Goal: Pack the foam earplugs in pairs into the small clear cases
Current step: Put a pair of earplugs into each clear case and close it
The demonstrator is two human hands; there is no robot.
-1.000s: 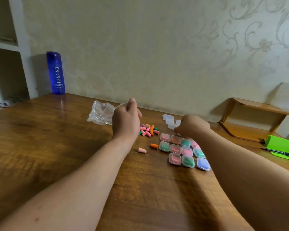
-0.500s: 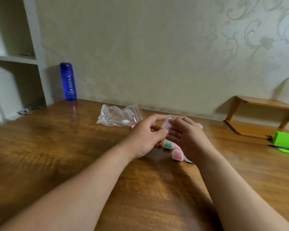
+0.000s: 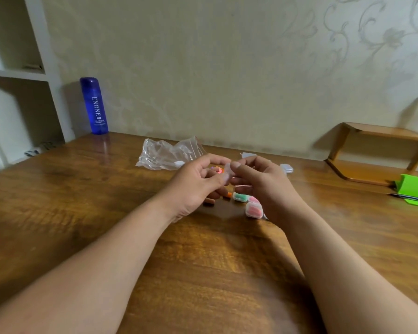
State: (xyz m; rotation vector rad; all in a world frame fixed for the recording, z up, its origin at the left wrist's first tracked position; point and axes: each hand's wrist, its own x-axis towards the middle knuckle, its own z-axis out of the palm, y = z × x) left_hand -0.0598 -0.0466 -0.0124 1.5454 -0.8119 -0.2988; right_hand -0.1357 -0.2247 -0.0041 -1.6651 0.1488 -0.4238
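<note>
Pinching from both sides, the two hands meet over the middle of the table (image 3: 87,213) with one clear case (image 3: 228,171) between them. The left hand (image 3: 198,185) grips it between thumb and curled forefinger. The right hand (image 3: 263,186) presses its thumb on the near face, the other fingers curled behind. The case stands on edge, its long axis roughly up and down, and it is held clear of the table. It is blurred, so I cannot tell whether its lid is up or whether anything lies inside.

Through the gap under the left forefinger shows a bit of the loose earplugs (image 3: 217,169), pink and orange, just beyond the hands. Below the left hand's fingers lies an orange plug (image 3: 209,202), long axis left to right, and a second orange plug (image 3: 229,195) shows just right of it, between the two hands.

Under the right hand's heel sit filled cases flat on the table: a green-filled case (image 3: 239,197) nearest the left hand, and a pink-filled case (image 3: 253,210) nearer the right wrist. More are hidden by the right forearm. Beyond the right knuckles stand empty cases (image 3: 286,169).

A crumpled bag (image 3: 165,154) lies beyond the left hand. Far to the left of it a blue bottle (image 3: 94,106) stands upright by the wall. Far right of the right hand are a wooden riser (image 3: 377,153) and a green holder (image 3: 416,186) with a pen (image 3: 410,197).
</note>
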